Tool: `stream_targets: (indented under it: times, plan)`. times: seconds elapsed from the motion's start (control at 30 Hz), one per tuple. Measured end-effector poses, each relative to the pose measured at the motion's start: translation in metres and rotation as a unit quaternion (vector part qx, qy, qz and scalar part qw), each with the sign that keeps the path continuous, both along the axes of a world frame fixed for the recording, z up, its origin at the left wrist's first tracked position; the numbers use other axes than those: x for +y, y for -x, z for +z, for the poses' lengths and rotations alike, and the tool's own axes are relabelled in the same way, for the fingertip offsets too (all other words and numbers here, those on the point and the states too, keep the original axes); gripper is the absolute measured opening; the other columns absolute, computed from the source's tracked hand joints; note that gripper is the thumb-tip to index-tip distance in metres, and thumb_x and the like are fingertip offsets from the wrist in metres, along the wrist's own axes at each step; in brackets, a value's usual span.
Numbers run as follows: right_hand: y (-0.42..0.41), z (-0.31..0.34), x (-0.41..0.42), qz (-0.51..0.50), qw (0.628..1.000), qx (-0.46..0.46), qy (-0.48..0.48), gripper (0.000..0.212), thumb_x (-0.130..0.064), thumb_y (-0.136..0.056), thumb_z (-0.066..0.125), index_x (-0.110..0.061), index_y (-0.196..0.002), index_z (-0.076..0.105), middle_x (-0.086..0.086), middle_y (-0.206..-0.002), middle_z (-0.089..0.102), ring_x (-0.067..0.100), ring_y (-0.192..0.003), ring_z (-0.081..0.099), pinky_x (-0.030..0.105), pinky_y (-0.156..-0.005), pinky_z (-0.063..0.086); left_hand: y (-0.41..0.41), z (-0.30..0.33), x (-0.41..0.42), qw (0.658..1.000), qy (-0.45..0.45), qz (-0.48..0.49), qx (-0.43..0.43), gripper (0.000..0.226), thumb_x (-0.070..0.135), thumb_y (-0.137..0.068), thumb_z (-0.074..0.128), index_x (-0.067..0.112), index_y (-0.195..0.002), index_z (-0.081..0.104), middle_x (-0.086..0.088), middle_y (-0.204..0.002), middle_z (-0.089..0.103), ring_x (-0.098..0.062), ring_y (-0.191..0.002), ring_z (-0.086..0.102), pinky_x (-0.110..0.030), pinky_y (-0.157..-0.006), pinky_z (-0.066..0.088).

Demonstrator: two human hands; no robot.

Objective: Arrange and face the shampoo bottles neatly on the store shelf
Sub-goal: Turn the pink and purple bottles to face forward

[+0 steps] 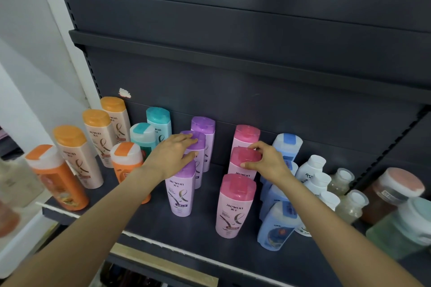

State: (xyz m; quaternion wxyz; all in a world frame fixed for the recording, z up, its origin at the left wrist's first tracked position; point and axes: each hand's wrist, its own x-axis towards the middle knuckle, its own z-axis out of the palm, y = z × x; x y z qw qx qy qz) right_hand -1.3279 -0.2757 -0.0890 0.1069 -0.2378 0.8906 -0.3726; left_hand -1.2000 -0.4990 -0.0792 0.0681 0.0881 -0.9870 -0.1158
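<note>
Fingers of the left hand point(171, 156) lie fairly straight over the cap of the middle purple bottle point(196, 147), thumb against its front; contact, no clear curl around it. Right hand point(265, 162) pinches the cap of the middle pink bottle point(245, 158), index finger at the cap's far edge, thumb at its near edge.

Nearest, at 6 o'clock on the dark shelf point(149, 219): front pink bottle point(234, 207), upright, label forward. At 4 o'clock of it, front blue bottle point(277, 226). At 10 o'clock, front purple bottle point(180, 191), label forward.

Farther back: rear purple bottle point(204, 130) at 12 o'clock, rear pink bottle point(246, 135) at 1 o'clock. Orange-capped bottles point(93, 147) at 9–10 o'clock; teal-capped bottles point(151, 128) at 11.
</note>
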Motion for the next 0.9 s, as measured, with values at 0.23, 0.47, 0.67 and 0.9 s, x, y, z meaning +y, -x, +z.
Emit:
stream_targets:
  times: [0.23,0.47,0.67,0.9]
  plan:
    - [0.024,0.018,0.001,-0.023,0.996,0.071,0.049,0.037,-0.029,-0.084,0.069,-0.012,-0.116,0.061,0.007,-0.113,0.061,0.019,-0.103,0.059,0.023,-0.088,0.043,0.023,0.010,0.018,0.999,0.011,-0.011,0.042,0.041,0.034,-0.097,0.044,0.018,-0.135,0.046,0.000,-0.138,0.048,-0.020,-0.125,0.041,-0.030,-0.101,0.035]
    - [0.055,0.021,-0.020,0.060,0.983,0.155,-0.073,0.051,-0.020,-0.086,0.066,-0.010,-0.133,0.050,0.009,-0.132,0.050,0.024,-0.123,0.047,0.025,-0.101,0.033,0.068,0.010,0.013,1.000,-0.013,-0.008,0.019,0.046,0.032,-0.098,0.042,0.018,-0.142,0.037,-0.002,-0.146,0.039,-0.022,-0.133,0.033,-0.031,-0.109,0.029]
    - [0.070,0.009,-0.034,0.072,0.976,0.159,-0.129,0.061,-0.023,-0.085,0.068,-0.009,-0.139,0.044,0.007,-0.135,0.045,0.024,-0.125,0.039,0.028,-0.105,0.032,0.089,0.004,-0.008,0.999,-0.029,0.017,-0.039,0.048,0.033,-0.100,0.036,0.024,-0.147,0.027,0.001,-0.156,0.022,-0.022,-0.142,0.019,-0.032,-0.116,0.018]
    - [0.074,0.007,-0.043,0.093,0.981,0.114,-0.125,0.054,-0.020,-0.078,0.075,-0.016,-0.128,0.055,0.009,-0.120,0.050,0.024,-0.114,0.049,0.035,-0.097,0.043,0.092,0.000,-0.014,0.999,-0.025,0.007,-0.048,0.049,0.035,-0.099,0.039,0.025,-0.146,0.028,0.000,-0.155,0.022,-0.022,-0.143,0.018,-0.032,-0.116,0.015]
